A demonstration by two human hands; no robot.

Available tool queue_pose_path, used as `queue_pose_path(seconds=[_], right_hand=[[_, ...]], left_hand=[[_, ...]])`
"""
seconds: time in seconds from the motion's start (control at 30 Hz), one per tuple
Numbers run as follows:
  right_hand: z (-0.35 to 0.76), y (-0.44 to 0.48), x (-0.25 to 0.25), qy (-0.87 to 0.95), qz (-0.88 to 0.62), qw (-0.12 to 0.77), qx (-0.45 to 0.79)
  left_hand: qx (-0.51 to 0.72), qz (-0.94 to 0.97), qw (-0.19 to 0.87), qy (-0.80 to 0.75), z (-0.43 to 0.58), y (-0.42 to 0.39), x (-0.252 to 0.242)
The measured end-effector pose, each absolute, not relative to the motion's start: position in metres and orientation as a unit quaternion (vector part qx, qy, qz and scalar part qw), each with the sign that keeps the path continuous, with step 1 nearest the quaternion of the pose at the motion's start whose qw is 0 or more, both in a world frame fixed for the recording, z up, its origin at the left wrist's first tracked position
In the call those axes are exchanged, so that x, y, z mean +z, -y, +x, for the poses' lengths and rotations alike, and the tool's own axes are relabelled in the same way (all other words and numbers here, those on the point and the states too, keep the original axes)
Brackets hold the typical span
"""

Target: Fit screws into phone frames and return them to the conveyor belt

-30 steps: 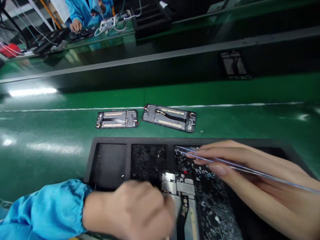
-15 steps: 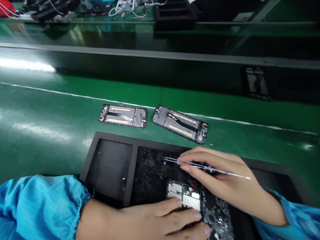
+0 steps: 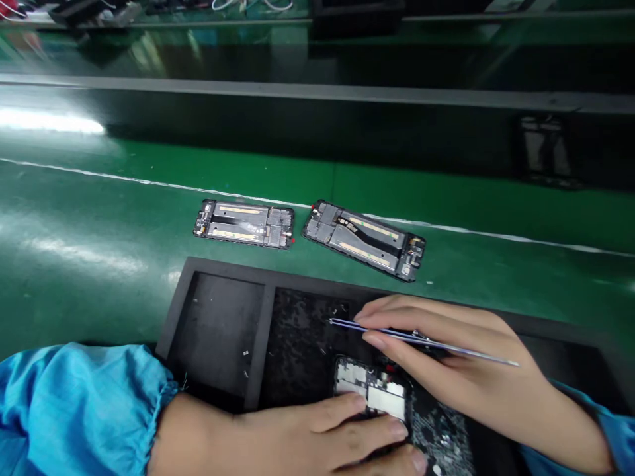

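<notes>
My right hand point(image 3: 441, 344) pinches a pair of slim metal tweezers point(image 3: 397, 335) between thumb and fingers. Their points, now close together, are over the black tray point(image 3: 270, 317), beside tiny loose parts; whether anything is between them I cannot tell. My left hand point(image 3: 317, 436) lies with fingers stretched out across an opened phone point(image 3: 384, 396), which has pale metal plates and a red spot at its upper edge. The fingers cover the phone's lower part. Many tiny silvery parts point(image 3: 441, 430) lie scattered right of the phone.
Two opened phone bodies, one on the left point(image 3: 243, 223) and one on the right point(image 3: 364, 239), lie on the green bench point(image 3: 99, 225) behind the tray. A grey ledge point(image 3: 248, 88) crosses farther back. Small bits sit in the tray's left compartment point(image 3: 223, 330).
The tweezer points have come closer together, and my right hand has shifted slightly right and down. My left hand stays on the phone. The view has tilted down a little.
</notes>
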State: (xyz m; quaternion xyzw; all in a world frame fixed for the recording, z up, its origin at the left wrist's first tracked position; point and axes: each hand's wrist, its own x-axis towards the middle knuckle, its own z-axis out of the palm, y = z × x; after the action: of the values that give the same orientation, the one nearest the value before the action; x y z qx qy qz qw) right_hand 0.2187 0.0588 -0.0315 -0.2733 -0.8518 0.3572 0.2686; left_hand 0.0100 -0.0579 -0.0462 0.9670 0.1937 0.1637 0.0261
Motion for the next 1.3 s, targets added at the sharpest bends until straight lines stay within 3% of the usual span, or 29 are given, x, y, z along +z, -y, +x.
queue_pose_path(seconds=[0.2,0.3,0.4,0.53,0.7,1.1,1.3], right_hand=[[0.220,-0.060,-0.028,0.842,-0.295,0.267,0.364],[0.229,-0.065,-0.021,0.819,-0.327,0.254,0.398],[0.239,-0.072,-0.014,0.790,-0.327,0.209,0.474],[0.242,-0.075,-0.013,0.763,-0.308,0.153,0.547],[0.242,-0.074,-0.018,0.775,-0.293,0.120,0.547],[0.244,-0.073,-0.021,0.789,-0.267,0.131,0.537],[0.242,-0.074,-0.013,0.718,-0.346,0.266,0.543]], left_hand=[[0.173,0.965,0.075,-0.182,0.003,0.048,-0.033],[0.273,0.917,0.194,-0.215,-0.002,0.040,-0.020],[0.362,0.776,0.342,-0.386,-0.001,0.032,-0.014],[0.241,0.637,0.471,-0.561,0.005,0.016,-0.014],[0.109,0.497,0.663,-0.548,0.008,0.003,-0.015],[0.125,0.417,0.718,-0.543,0.014,0.000,-0.025],[0.127,0.398,0.732,-0.538,0.012,-0.003,-0.029]])
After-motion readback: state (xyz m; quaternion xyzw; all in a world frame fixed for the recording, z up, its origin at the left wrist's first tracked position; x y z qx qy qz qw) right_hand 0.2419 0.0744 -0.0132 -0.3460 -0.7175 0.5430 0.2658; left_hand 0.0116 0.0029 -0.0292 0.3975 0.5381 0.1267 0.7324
